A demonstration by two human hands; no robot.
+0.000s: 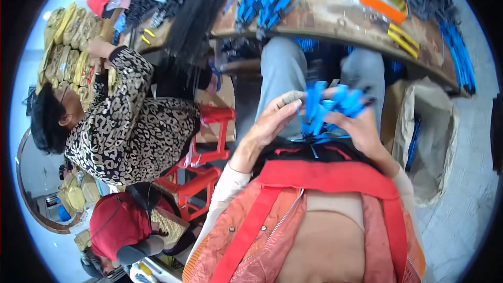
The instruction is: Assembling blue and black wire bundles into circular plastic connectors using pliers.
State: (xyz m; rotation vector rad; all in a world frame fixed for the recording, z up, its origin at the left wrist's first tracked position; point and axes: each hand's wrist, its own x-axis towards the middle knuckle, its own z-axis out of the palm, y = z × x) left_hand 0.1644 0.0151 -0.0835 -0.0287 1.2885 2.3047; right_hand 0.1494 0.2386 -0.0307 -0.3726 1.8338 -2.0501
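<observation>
Above my lap I hold a loose bunch of blue strips [314, 107] with dark ends. My left hand [276, 119] is closed at the bunch's left side, its fingers partly behind the strips. On the other side, my right hand [362, 131] grips more of the blue strips with the thumb across them; blur hides some of its fingers. Several strips point up and others spread sideways. Beyond my knees, a large pile of similar blue strips with black ends [270, 0] lies on the worktable [319, 13].
An orange box [382, 2] and yellow-handled tool [403, 41] lie on the table's right, near more blue strips [458, 55]. A lined open carton [429, 147] stands at my right. On my left, a person in a patterned top [131, 131] sits by red stools [196, 186].
</observation>
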